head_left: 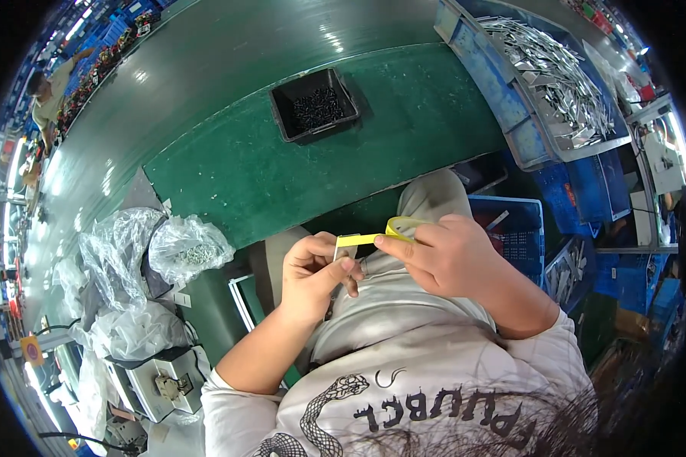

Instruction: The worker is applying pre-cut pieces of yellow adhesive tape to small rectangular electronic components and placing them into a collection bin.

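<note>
In front of my torso, my left hand pinches a small flat pale plate between thumb and fingers. A strip of yellow tape lies along the plate's upper edge and runs across to a roll of yellow tape. My right hand holds that roll, its index finger stretched along the strip toward the plate. The fingers of my right hand partly hide the roll. Much of the plate is covered by my left thumb and fingers.
A black bin of small black parts stands on the green table. At right, a blue crate holds many thin metal strips; a blue basket sits below. Clear plastic bags lie at left. Another person works far left.
</note>
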A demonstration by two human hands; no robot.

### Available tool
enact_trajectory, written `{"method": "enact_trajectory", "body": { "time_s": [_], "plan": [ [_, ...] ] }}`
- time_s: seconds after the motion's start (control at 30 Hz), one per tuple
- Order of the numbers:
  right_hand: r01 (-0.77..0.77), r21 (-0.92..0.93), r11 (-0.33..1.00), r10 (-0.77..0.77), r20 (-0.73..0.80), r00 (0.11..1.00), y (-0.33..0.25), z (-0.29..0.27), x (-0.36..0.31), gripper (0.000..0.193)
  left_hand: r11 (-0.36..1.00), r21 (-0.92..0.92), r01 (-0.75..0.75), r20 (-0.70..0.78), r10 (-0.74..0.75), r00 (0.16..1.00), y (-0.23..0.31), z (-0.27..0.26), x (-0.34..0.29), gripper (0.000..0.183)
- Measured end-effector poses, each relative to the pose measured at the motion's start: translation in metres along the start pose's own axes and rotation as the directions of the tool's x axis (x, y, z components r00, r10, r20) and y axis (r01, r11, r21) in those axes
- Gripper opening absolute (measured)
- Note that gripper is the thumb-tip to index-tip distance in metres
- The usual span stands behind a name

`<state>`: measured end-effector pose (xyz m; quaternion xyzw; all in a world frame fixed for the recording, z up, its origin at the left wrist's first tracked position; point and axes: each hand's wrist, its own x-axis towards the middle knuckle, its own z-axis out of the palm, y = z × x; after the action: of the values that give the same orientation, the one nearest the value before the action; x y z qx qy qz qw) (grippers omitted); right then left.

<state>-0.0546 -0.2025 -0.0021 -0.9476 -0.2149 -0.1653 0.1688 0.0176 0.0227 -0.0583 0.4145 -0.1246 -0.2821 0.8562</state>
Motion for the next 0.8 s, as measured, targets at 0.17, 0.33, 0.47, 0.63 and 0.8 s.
{"method": "enact_trajectory", "body": {
  "time_s": [0.17, 0.33, 0.47, 0.63, 0.8],
  "plan": [
    [-0.006, 0.001, 1.0, 0.006, 0.026, 1.0, 0.001, 0.004, -0.002, 0.045, 1.0, -0.016, 0.002, 0.002, -0.002, 1.0, -0.001, -0.001, 0.0, 0.011],
    [-0.019, 0.009, 1.0, 0.018, 0.029, 0.999, 0.001, 0.003, -0.001, 0.044, 1.0, -0.029, 0.0, 0.009, 0.0, 1.0, -0.002, -0.002, 0.0, 0.011],
    [-0.018, 0.021, 1.0, 0.019, -0.019, 1.0, 0.001, 0.006, -0.001, 0.043, 1.0, -0.016, 0.02, 0.02, -0.02, 1.0, -0.002, -0.003, -0.001, 0.011],
    [-0.022, 0.043, 0.999, 0.025, -0.073, 0.997, 0.003, 0.012, -0.001, 0.04, 0.999, 0.04, 0.028, -0.021, -0.027, 0.999, -0.002, 0.001, 0.001, 0.008],
    [-0.058, -0.01, 0.998, 0.058, -0.037, 0.998, 0.006, 0.014, -0.004, 0.038, 0.952, 0.245, 0.185, -0.068, -0.174, 0.982, 0.001, 0.0, 0.005, 0.007]
  ]
}}
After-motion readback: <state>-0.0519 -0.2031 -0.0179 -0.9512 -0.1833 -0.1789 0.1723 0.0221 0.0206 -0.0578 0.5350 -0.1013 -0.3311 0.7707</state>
